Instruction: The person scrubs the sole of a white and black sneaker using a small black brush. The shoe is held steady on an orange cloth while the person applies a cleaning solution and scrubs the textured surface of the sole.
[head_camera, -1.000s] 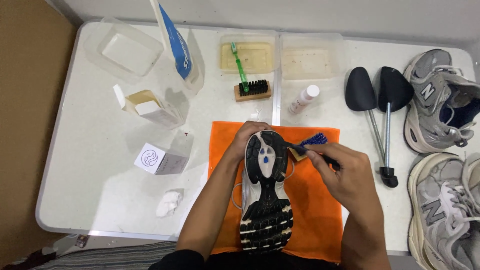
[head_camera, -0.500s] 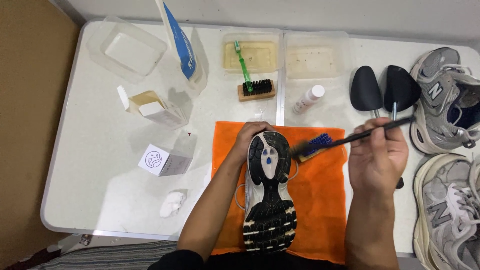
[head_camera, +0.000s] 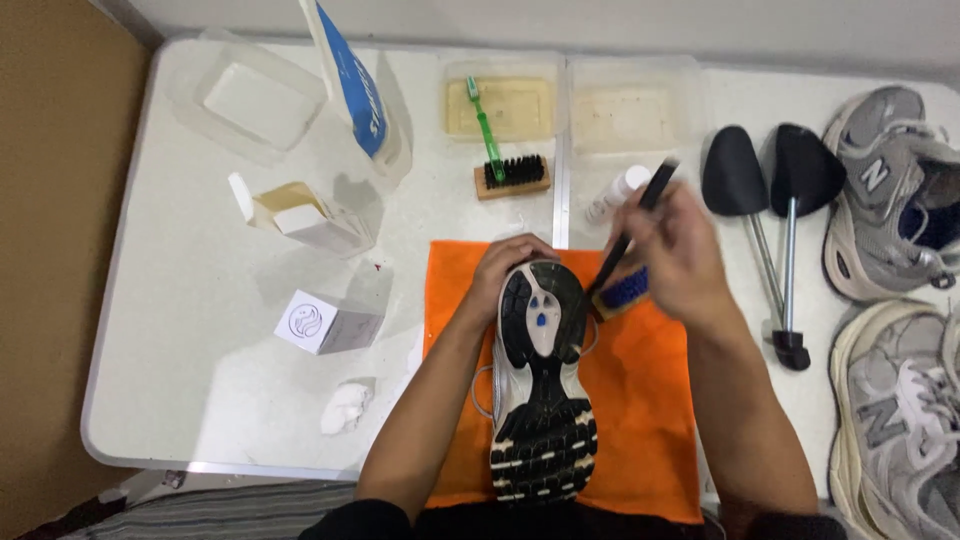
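your left hand (head_camera: 512, 268) is clamped over the heel end of the shoe (head_camera: 541, 385), fingers curled round its edge, holding it sole-up on the orange cloth (head_camera: 645, 420); the shoe runs from that grip back toward your body, its black tread facing you. just to the right of that grip, your right hand (head_camera: 678, 252) is closed round the long black handle of a brush (head_camera: 622, 272), whose blue bristle head sits under your palm, touching or nearly touching the sole's right edge; the hand is blurred, so you cannot tell the exact finger placement. the handle tip points up and away from your grip, crossing in front of a small white bottle (head_camera: 616, 195) that lies just beyond your knuckles. beyond the left hand, a wooden brush with black bristles (head_camera: 511, 175) rests beside a green toothbrush (head_camera: 487, 128), which lies partly in a shallow clear tray (head_camera: 500, 85); a second tray (head_camera: 632, 112) sits next to it. to the right of the right hand lie two black shoe trees (head_camera: 768, 190), and past them two grey sneakers (head_camera: 895, 300). left of your grip stand small open cartons (head_camera: 305, 222), a white cube box (head_camera: 322, 322) and a crumpled white wad (head_camera: 346, 406); farthest off, a tall blue-and-white pouch (head_camera: 355, 85) and a clear lid (head_camera: 250, 100).
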